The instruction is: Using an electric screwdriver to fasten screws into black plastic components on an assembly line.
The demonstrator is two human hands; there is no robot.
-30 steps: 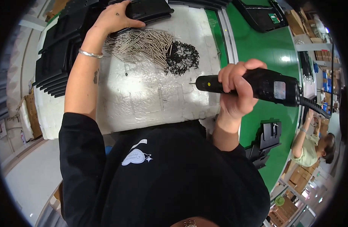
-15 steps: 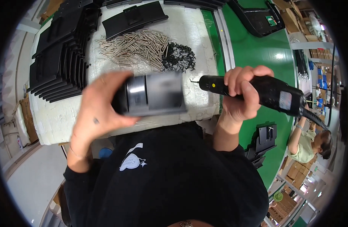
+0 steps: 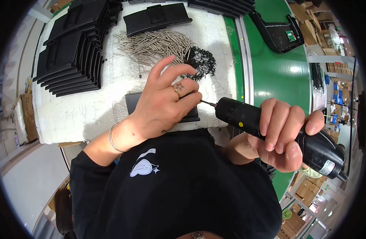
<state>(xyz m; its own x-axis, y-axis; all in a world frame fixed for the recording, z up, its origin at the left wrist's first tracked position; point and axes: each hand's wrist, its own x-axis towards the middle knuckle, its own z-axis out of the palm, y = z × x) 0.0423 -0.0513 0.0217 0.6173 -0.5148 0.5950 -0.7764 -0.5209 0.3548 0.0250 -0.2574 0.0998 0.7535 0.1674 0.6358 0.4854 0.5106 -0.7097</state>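
My right hand [image 3: 284, 131] is wrapped round a black electric screwdriver [image 3: 238, 115], its thin bit pointing left. The bit's tip meets the fingertips of my left hand [image 3: 163, 95]. That hand is bent, with its outer fingers raised and its index finger curled; the thumb is hidden, and so is anything it pinches. Beneath it a black plastic part [image 3: 132, 102] lies on the white foam-covered surface [image 3: 115, 75], mostly covered by the hand. Just beyond are a pile of small black screws [image 3: 203, 63] and a heap of silver metal pins [image 3: 155, 46].
Stacked black panels [image 3: 67, 63] stand at the left, and a single black panel [image 3: 157, 19] lies behind the pins. To the right, a green table [image 3: 270, 71] carries a black housing [image 3: 276, 36] with a small circuit board. More panels sit at the far edge.
The black part has gone from my left hand's grip to the foam surface. My left hand has moved right over it, to the bit. My right hand with the screwdriver has moved right and nearer.
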